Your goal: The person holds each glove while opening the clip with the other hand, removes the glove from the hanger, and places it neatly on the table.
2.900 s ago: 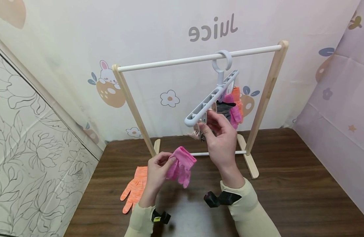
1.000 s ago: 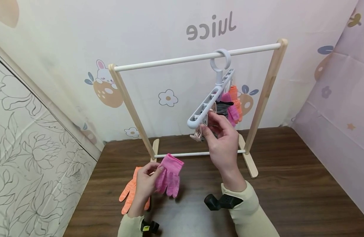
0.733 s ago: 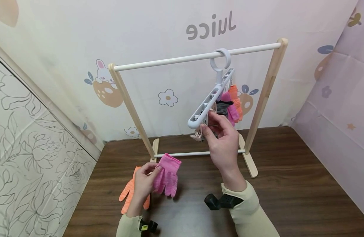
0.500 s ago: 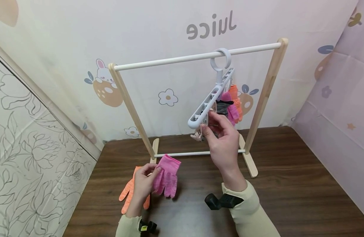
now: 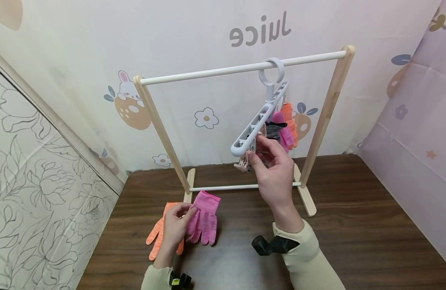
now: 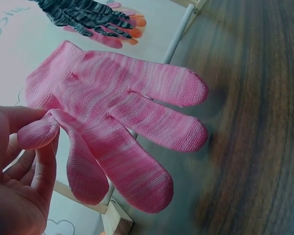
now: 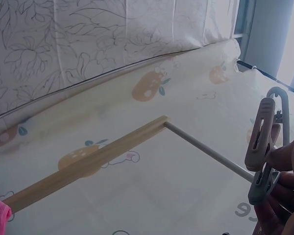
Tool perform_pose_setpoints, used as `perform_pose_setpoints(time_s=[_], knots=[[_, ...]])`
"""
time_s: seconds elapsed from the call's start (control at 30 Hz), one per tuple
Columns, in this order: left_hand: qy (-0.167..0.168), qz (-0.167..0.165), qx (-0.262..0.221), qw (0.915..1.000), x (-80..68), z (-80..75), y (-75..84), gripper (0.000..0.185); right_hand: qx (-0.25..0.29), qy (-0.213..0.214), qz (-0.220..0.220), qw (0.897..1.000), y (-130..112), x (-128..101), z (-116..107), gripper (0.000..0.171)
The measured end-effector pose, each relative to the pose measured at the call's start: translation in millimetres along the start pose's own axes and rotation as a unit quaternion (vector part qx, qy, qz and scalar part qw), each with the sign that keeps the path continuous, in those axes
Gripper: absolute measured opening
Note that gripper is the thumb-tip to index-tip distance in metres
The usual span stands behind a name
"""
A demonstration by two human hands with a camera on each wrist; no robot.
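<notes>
My left hand (image 5: 175, 227) pinches a pink knit glove (image 5: 207, 219) between thumb and fingers. In the left wrist view the hold is at one finger of the glove (image 6: 122, 103), and its other fingers splay downward and away. Higher up, my right hand (image 5: 277, 179) is at the near end of a grey clip hanger (image 5: 257, 125). It grips a clothespin there. The right wrist view shows a beige clothespin (image 7: 259, 132) and a grey clothespin (image 7: 260, 188) by the thumb and fingers; whether their mouths are apart is hard to tell.
The hanger's hook circles the white bar of a wooden rack (image 5: 331, 108). Several gloves, including a black-and-grey glove (image 5: 275, 131) and an orange glove (image 5: 291, 125), hang toward its far end. Another orange glove (image 5: 157, 233) lies on the dark wooden table (image 5: 353, 225), partly behind my left hand.
My left hand has carried the pink glove left and down, away from the hanger, and the glove hangs straighter. The right hand has barely shifted at the hanger's end.
</notes>
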State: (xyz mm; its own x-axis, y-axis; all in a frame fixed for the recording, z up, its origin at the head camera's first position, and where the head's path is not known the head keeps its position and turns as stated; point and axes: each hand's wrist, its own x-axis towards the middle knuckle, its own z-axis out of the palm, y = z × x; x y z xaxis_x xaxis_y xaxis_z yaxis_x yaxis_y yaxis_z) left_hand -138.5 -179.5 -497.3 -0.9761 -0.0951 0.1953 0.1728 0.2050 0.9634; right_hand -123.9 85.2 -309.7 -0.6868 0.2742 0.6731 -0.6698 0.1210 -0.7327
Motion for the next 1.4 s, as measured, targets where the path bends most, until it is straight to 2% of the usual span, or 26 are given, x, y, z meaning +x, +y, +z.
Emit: perform_pose_setpoints(time_s=[0.3, 0.77, 1.07, 1.4], knots=[[0.007, -0.013, 0.008, 0.9998, -1.2, -2.0, -5.9, 0.014, 0.001, 0.001, -0.001, 1.000, 0, 0, 0, 0.039], [0.021, -0.063, 0.015, 0.9977, -10.5, -4.0, -13.7, 0.011, 0.014, -0.008, -0.001, 1.000, 4, -1, 3, 0.038], [0.030, -0.066, 0.029, 0.9969, -8.2, -3.8, -12.0, 0.011, 0.021, -0.011, -0.004, 1.000, 2, 0, 2, 0.040], [0.027, -0.075, 0.035, 0.9962, -6.0, -4.5, -18.1, 0.012, 0.024, -0.006, -0.002, 1.000, 2, 1, 0, 0.041]])
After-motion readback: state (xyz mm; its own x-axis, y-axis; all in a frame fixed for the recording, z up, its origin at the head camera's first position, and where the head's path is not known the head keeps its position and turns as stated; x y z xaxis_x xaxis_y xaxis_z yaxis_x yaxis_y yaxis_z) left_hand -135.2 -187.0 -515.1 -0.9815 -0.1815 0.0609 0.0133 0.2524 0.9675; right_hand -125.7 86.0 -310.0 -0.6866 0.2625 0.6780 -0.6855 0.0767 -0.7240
